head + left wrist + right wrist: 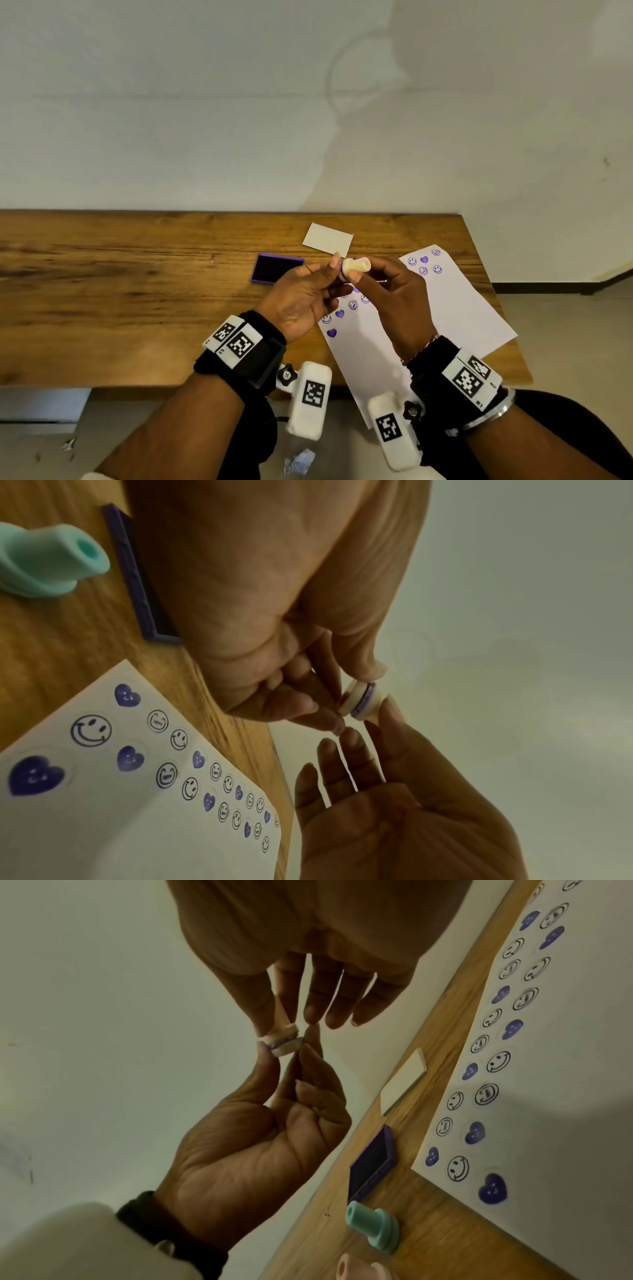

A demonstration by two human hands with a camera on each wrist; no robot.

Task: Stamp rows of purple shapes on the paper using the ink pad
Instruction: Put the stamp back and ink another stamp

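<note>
Stamp (356, 266), a small cream one, is held in the air between both hands, above the near corner of the paper (462, 308). The right hand (397, 301) pinches its handle with thumb and forefinger, its other fingers straight and spread. The left hand (301, 301) pinches the cream cap (354, 696) at the stamp's purple-stained face, its other fingers curled.

Just beyond the left hand lies the open ink pad (275, 269), with its pale lid (328, 238) further off. Below the hands, rows of purple hearts and smileys (90, 730) already cross the paper. A green stamp (373, 1226) and a pink one (356, 1269) wait nearby.

My guess is a change of stamp: either uncapping this one or closing it. If uncapping, the next move calls for pressing it on the ink pad.
</note>
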